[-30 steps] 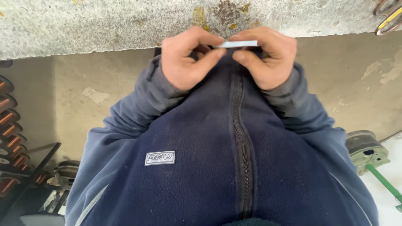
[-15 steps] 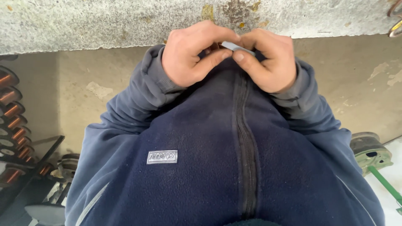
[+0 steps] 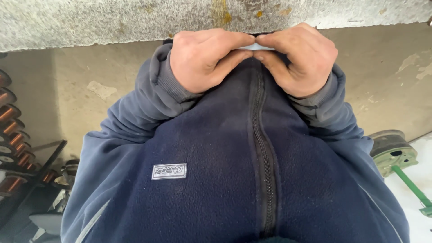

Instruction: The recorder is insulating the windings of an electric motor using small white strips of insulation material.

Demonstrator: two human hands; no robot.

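Both of my hands meet in front of my chest, over the zip of my dark blue fleece jacket [image 3: 234, 180]. My left hand [image 3: 204, 58] and my right hand [image 3: 299, 58] pinch a small thin pale strip [image 3: 255, 46] between fingertips and thumbs. Only a short piece of the strip shows between the fingers; the rest is hidden. The hands sit just below the edge of a rough grey stone slab [image 3: 112, 20].
A row of copper wire spools [image 3: 11, 135] stands on a dark rack at the left. A green metal part with a green rod [image 3: 396, 155] lies at the right on a white surface. Stained concrete floor [image 3: 387, 81] lies below.
My hands have closed tighter around the strip, so less of it shows. The view has shifted a little and the hands sit lower under the slab edge.
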